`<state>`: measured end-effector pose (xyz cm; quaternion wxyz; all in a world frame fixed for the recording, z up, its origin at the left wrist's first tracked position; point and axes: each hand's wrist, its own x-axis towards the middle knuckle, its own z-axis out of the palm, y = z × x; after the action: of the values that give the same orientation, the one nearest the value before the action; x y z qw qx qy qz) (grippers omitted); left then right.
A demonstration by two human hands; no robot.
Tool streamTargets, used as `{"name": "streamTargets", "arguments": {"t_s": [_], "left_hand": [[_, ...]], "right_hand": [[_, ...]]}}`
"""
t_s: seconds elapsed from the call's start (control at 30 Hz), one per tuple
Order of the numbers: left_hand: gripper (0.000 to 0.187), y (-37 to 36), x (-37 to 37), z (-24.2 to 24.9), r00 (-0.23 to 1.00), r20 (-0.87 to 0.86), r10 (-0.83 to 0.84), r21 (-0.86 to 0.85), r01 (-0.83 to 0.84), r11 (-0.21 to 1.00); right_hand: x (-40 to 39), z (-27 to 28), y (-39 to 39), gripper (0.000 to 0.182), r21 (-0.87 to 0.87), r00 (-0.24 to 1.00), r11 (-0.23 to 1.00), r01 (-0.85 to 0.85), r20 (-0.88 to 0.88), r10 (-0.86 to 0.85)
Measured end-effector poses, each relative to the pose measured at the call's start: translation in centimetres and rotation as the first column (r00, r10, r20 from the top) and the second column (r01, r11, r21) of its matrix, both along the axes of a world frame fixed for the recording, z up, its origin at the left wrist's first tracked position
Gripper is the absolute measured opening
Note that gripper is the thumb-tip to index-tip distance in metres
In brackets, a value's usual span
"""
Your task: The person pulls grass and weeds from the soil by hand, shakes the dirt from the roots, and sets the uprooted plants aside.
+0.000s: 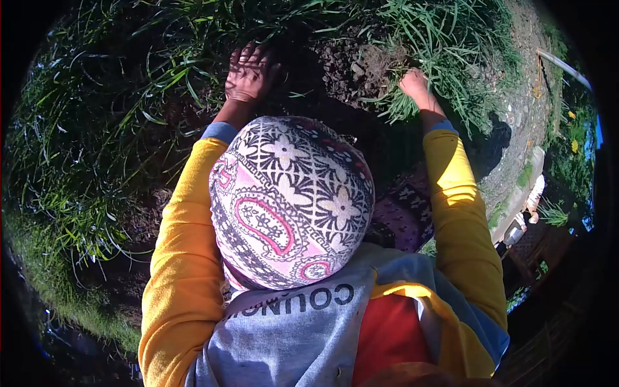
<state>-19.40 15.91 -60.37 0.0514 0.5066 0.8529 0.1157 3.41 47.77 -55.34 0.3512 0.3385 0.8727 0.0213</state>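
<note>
My left hand [249, 76] reaches forward with its back up and fingers spread, low over dark ground at the edge of the long grass [171, 80]. Shade covers part of its fingers. My right hand [414, 85] is closed at the base of a green grass clump [445, 48], its fingers curled in among the blades; the fingertips are hidden. Between the two hands lies loose, crumbly brown soil [351, 68], with roots and dirt showing beside the clump.
A patterned cloth head covering [293, 203] fills the middle of the view. Yellow sleeves [187, 232] frame it. To the right run a gravelly strip [516, 103], a pale stick [564, 68] and a stone edge [525, 187]. Dense grass spreads along the left.
</note>
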Motion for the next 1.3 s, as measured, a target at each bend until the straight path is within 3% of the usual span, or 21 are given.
{"name": "streamTargets", "arguments": {"t_s": [0.03,0.13,0.2,0.27,0.33,0.37,0.47,0.5,0.53,0.57,0.6,0.67,0.73,0.77,0.83,0.9,0.97,1.03,1.17,1.2,1.3], "left_hand": [[0.042,0.1,0.2,-0.3,1.000,-0.005,0.006,-0.007,-0.006,1.000],[0.040,-0.2,0.5,-0.3,1.000,0.006,-0.002,0.025,0.002,1.000],[0.040,0.1,0.3,-0.1,1.000,0.001,-0.008,0.029,0.008,1.000],[0.040,0.1,0.3,0.1,1.000,-0.001,-0.003,0.029,0.003,1.000],[0.040,-0.1,0.4,-0.1,1.000,-0.013,-0.007,0.025,0.007,1.000],[0.040,0.0,0.3,-0.2,1.000,-0.019,-0.010,0.025,0.010,1.000],[0.040,0.1,0.4,0.0,1.000,-0.013,0.005,0.043,-0.005,0.999],[0.040,-0.1,0.5,0.0,1.000,-0.015,0.004,0.030,-0.003,1.000],[0.040,-0.1,0.5,0.0,1.000,-0.017,-0.004,0.019,0.004,1.000],[0.041,0.0,0.3,0.1,1.000,-0.027,-0.011,0.012,0.012,1.000],[0.040,0.0,0.4,0.1,0.999,-0.032,-0.001,0.018,0.002,1.000],[0.042,0.0,0.3,-0.1,1.000,-0.028,-0.004,-0.007,0.003,1.000],[0.044,0.0,0.4,0.1,1.000,-0.014,-0.002,-0.023,0.002,1.000],[0.044,0.1,0.5,0.3,1.000,-0.005,-0.001,-0.026,0.000,1.000],[0.042,0.2,0.4,0.5,1.000,-0.003,0.001,-0.005,-0.001,1.000],[0.039,0.1,0.5,0.2,1.000,-0.017,0.005,0.033,-0.005,0.999],[0.041,-0.1,0.6,0.3,1.000,-0.002,0.010,-0.024,-0.010,1.000],[0.042,0.4,0.2,0.2,1.000,-0.011,0.001,-0.038,-0.002,0.999],[0.041,0.1,0.5,0.5,1.000,-0.019,0.000,-0.034,0.000,0.999],[0.041,0.1,0.5,0.6,1.000,-0.021,-0.004,-0.025,0.004,1.000],[0.041,0.3,0.7,0.9,1.000,-0.020,-0.004,-0.004,0.004,1.000]], "right_hand": [[-0.7,1.0,1.6,0.029,-0.041,0.987,0.991,-0.124,0.096,0.127],[0.2,2.4,6.0,0.025,0.217,0.965,0.973,0.073,-0.260,-0.014],[1.8,1.5,9.6,0.026,0.408,0.882,0.908,-0.095,-0.389,0.266],[1.7,0.6,8.8,0.027,0.429,0.773,0.899,-0.086,-0.541,0.332],[2.9,-4.0,5.9,0.028,0.329,0.850,0.939,-0.097,-0.464,0.250],[1.5,-2.8,3.2,0.037,-0.097,0.997,0.994,0.041,-0.058,-0.046],[3.3,-6.9,6.1,0.036,-0.063,0.998,0.996,-0.063,-0.026,0.061],[1.1,-0.8,3.6,0.029,0.042,0.983,0.999,-0.001,-0.185,0.009],[2.2,-2.9,7.8,0.028,0.077,0.978,0.978,-0.192,-0.073,0.197],[1.7,0.0,8.6,0.029,0.141,0.966,0.975,-0.173,-0.170,0.196],[0.8,3.5,8.6,0.031,0.140,0.981,0.989,0.042,-0.196,-0.014],[0.5,8.4,9.8,0.030,0.247,0.987,0.968,-0.037,-0.142,0.074],[3.0,8.3,12.0,0.032,0.419,0.902,0.908,0.004,-0.394,0.178],[4.0,8.4,12.5,0.031,0.470,0.926,0.882,-0.030,-0.320,0.202],[6.4,4.3,12.8,0.029,0.506,0.814,0.862,0.008,-0.504,0.288],[7.0,-0.2,7.8,0.027,0.490,0.788,0.869,-0.066,-0.509,0.347],[5.8,-1.8,2.3,0.024,0.013,0.996,0.998,0.062,-0.061,-0.061],[5.0,-0.3,0.6,0.022,-0.010,0.994,0.996,0.089,-0.061,-0.090],[5.1,2.5,2.1,0.017,0.261,0.905,0.947,0.189,-0.420,-0.065],[5.8,3.3,2.4,0.015,0.336,0.872,0.942,0.008,-0.464,0.158],[5.9,3.0,1.3,0.016,0.365,0.868,0.930,-0.037,-0.449,0.211]]}}
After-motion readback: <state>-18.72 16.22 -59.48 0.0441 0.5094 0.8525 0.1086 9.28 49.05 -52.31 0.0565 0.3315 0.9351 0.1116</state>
